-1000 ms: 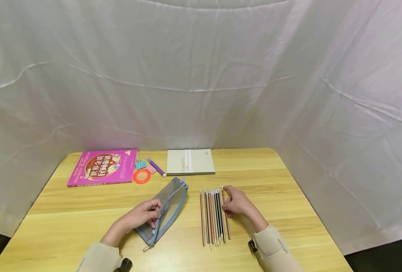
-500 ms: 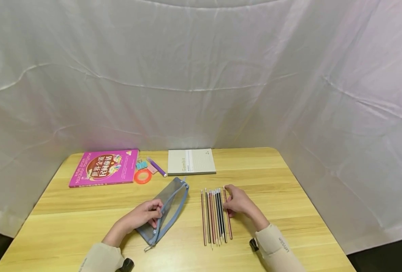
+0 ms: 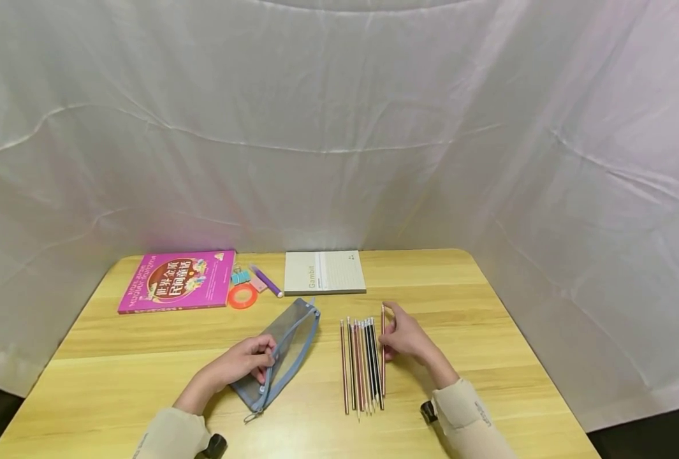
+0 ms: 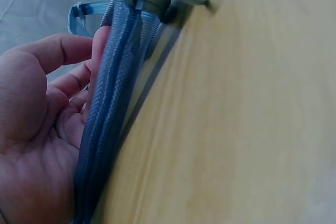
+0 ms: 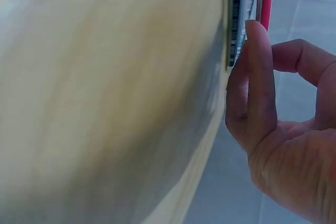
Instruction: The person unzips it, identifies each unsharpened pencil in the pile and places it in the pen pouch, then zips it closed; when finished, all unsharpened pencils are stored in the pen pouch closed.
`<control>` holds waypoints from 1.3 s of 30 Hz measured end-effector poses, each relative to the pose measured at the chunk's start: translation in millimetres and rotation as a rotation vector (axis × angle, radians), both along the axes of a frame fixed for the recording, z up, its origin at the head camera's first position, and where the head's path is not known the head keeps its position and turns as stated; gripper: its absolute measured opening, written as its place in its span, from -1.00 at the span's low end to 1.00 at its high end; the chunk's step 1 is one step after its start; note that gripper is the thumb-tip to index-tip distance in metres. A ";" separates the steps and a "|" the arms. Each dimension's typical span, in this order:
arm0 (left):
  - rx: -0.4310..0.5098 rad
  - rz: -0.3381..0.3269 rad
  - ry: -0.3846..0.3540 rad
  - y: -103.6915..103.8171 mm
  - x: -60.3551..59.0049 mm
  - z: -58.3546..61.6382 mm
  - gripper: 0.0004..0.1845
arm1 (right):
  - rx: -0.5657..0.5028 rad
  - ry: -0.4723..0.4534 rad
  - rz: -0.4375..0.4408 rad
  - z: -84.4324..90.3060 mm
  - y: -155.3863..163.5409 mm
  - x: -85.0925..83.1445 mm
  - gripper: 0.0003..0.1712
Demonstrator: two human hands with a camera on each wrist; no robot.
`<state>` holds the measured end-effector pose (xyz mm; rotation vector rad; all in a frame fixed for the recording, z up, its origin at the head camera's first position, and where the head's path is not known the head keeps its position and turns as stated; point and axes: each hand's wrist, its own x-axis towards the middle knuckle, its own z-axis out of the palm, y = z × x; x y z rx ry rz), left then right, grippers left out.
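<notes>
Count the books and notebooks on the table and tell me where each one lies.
2. The pink book lies at the table's far left; the pale notebook lies at the far middle, beyond the pencils. No others show.

pouch point(image 3: 284, 350): grey mesh, blue zip edge
pencils point(image 3: 362, 363): brown, black — some striped
book point(image 3: 177, 280): magenta
tape ring point(image 3: 241, 296): orange
counter point(image 3: 488, 357): pale wood grain

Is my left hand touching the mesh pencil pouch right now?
Touching. The left wrist view shows the left hand with its fingers pressed against the zipper edge of the pencil pouch; the head view agrees.
</notes>
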<state>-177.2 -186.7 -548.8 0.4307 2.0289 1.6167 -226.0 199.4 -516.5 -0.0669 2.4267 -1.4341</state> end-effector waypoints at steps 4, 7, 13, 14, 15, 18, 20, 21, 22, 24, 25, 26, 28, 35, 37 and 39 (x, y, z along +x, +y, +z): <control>0.004 0.001 -0.005 0.2 0.7 -0.3 -0.87 | -0.060 0.003 -0.029 7.5 -1.0 0.6 0.07; 0.003 0.003 -0.009 0.3 1.0 0.4 -0.86 | -0.107 0.012 -0.042 13.6 -2.9 1.2 0.07; 0.010 0.016 -0.027 1.9 1.4 2.1 -0.85 | -0.171 0.041 -0.069 23.6 -10.5 4.1 0.11; 0.012 0.017 -0.030 2.3 1.5 1.9 -0.85 | -0.184 0.044 -0.076 25.1 -12.2 4.9 0.11; 0.016 0.019 -0.035 2.8 1.7 1.7 -0.85 | -0.199 0.044 -0.084 26.4 -13.9 5.7 0.12; 0.031 0.026 -0.052 4.3 3.2 1.3 -0.85 | -0.248 0.053 -0.096 29.1 -19.5 6.9 0.12; 0.041 0.029 -0.061 5.0 4.2 0.9 -0.85 | -0.280 0.062 -0.102 29.8 -23.2 6.7 0.12; 0.046 0.032 -0.064 5.3 4.7 1.1 -0.84 | -0.295 0.070 -0.106 29.8 -25.2 6.3 0.12; 0.050 0.033 -0.064 5.5 5.1 1.2 -0.84 | -0.311 0.077 -0.110 29.9 -27.4 5.9 0.12; 0.052 0.037 -0.061 5.5 5.3 1.0 -0.84 | -0.345 0.095 -0.116 30.7 -32.5 5.5 0.12; 0.055 0.039 -0.060 5.4 5.3 0.9 -0.84 | -0.365 0.102 -0.123 31.1 -35.4 5.1 0.12; 0.054 0.043 -0.059 5.3 5.2 0.8 -0.84 | -0.384 0.110 -0.131 31.5 -38.6 4.9 0.13; 0.059 0.047 -0.057 5.0 5.0 0.2 -0.84 | -0.430 0.120 -0.146 32.0 -45.3 4.8 0.14; 0.112 0.043 -0.073 8.8 5.7 -1.3 -0.81 | -0.525 0.168 -0.200 32.6 -67.4 7.8 0.14; 0.120 0.040 -0.071 9.3 6.1 -1.5 -0.80 | -0.540 0.184 -0.214 30.7 -73.6 9.3 0.13; 0.121 0.046 -0.070 8.5 7.2 -2.0 -0.80 | -0.559 0.192 -0.219 26.7 -80.5 10.6 0.13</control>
